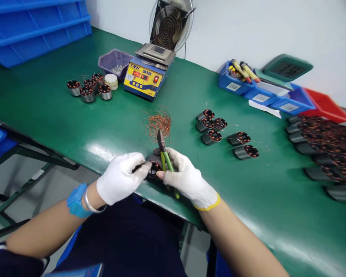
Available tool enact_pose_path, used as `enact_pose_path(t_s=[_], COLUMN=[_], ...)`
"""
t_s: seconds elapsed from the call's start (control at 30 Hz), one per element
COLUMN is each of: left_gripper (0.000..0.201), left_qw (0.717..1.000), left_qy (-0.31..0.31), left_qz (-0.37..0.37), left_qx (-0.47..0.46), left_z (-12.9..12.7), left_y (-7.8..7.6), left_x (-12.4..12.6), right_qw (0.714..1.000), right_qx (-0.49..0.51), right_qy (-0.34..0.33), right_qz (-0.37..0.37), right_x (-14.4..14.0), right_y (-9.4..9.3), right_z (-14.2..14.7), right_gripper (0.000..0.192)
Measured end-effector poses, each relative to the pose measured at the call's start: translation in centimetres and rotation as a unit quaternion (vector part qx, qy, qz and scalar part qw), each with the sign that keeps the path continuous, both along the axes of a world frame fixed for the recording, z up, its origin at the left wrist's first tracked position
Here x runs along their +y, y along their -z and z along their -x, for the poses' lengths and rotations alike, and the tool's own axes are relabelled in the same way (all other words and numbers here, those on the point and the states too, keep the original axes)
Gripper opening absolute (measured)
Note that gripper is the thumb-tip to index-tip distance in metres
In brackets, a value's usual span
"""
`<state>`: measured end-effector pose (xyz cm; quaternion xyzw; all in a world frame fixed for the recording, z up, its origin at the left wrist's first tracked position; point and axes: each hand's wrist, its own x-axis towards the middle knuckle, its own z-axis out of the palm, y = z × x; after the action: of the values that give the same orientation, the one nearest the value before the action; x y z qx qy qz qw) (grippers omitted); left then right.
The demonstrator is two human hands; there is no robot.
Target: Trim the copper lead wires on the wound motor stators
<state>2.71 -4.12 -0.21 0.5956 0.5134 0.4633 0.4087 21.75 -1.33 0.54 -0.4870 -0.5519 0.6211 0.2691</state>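
One coil (153, 158), on my side of the wire pile (159, 123), gripped by my left hand (122, 177); cutters (169, 161), clasped in my right hand (183, 172), which, loosely held, could slip and nick the windings (156, 164).

The smooth green surface (184, 92) carries thin loose copper wires (160, 122), grey cylindrical metal rings with copper windings (212, 137), a yellow-and-blue box-shaped device (141, 82) and a purple plastic bin (111, 62).
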Motion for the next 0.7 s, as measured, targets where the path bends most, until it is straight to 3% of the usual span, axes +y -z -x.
enact_pose_path(t_s=[0.03,0.13,0.17,0.2,0.27,0.33,0.37,0.4,0.47,0.53,0.6,0.7], left_gripper=[0.024,0.024,0.025,0.026,0.026,0.028,0.030,0.031,0.031,0.031,0.032,0.029], left_qw=[0.999,0.971,0.968,0.975,0.997,0.997,0.994,0.994,0.983,0.959,0.974,0.999], left_qy=[-0.024,-0.182,-0.197,-0.181,-0.075,0.038,0.054,0.036,-0.095,-0.203,-0.174,-0.044], left_qz=[-0.020,-0.057,-0.053,-0.042,0.005,0.068,0.090,0.098,0.056,-0.009,-0.021,0.031], left_qx=[-0.014,-0.145,-0.148,-0.125,-0.030,0.029,0.016,-0.020,-0.144,-0.197,-0.146,0.005], left_z=[-0.1,0.5,0.8,1.0,1.1,0.7,0.5,0.3,0.3,0.8,1.2,0.5], left_y=[0.2,0.7,0.8,0.7,0.5,0.1,-0.1,-0.2,-0.4,-0.3,-0.2,-0.1], left_x=[0.1,0.3,0.3,0.4,0.4,0.7,0.9,1.2,1.9,2.5,2.8,2.7], right_qw=[1.000,0.998,0.997,0.997,0.997,0.996,0.996,0.996,0.995,0.992,0.989,0.987], right_qx=[0.009,0.030,0.034,0.039,0.044,0.051,0.053,0.054,0.058,0.073,0.094,0.098], right_qy=[0.013,0.051,0.058,0.062,0.067,0.071,0.072,0.073,0.076,0.090,0.106,0.114], right_qz=[0.005,0.019,0.024,0.026,0.023,0.019,0.020,0.024,0.037,0.048,0.053,0.050], right_x=[0.0,-0.1,-0.1,0.0,0.1,0.1,0.1,0.1,0.0,-0.1,-0.2,-0.2], right_y=[0.0,0.2,0.2,0.1,0.1,0.0,0.1,0.1,0.4,0.6,0.8,0.8], right_z=[0.1,0.2,0.2,0.3,0.4,0.5,0.6,0.6,0.7,0.7,0.7,0.9], right_gripper=[0.055,0.052,0.052,0.052,0.051,0.049,0.047,0.047,0.048,0.051,0.052,0.048])
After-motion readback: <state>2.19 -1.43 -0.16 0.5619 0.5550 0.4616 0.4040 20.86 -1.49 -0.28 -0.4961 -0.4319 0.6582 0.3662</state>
